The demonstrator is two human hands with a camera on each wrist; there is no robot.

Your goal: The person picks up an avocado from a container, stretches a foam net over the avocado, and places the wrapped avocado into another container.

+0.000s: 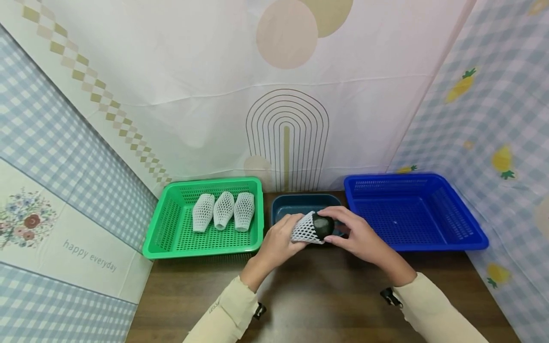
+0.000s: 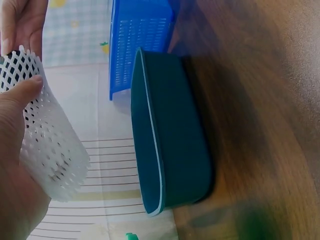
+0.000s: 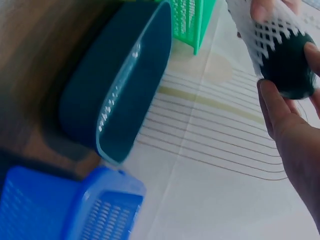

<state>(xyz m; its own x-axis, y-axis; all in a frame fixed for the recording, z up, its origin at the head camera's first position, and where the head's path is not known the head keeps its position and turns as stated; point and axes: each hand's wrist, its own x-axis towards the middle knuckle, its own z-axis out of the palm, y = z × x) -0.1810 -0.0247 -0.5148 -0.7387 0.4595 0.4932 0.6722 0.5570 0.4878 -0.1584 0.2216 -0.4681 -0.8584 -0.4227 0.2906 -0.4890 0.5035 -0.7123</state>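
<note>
A dark green fruit like an avocado (image 1: 323,225) sits partly inside a white foam net sleeve (image 1: 305,229), its bare end pointing right. My left hand (image 1: 279,241) grips the sleeve around its left part; in the left wrist view the thumb presses on the mesh. From the right, my right hand (image 1: 358,234) holds the fruit's bare end between thumb and fingers, as the right wrist view also shows. Both hands are raised over the front of a dark teal basin (image 2: 185,130).
At left stands a green basket (image 1: 180,253) with three white foam net sleeves (image 1: 223,210) inside. A blue basket (image 1: 416,247) is at right, the teal basin between them. A patterned cloth (image 1: 206,124) hangs behind, and brown wooden tabletop (image 1: 309,295) lies in front.
</note>
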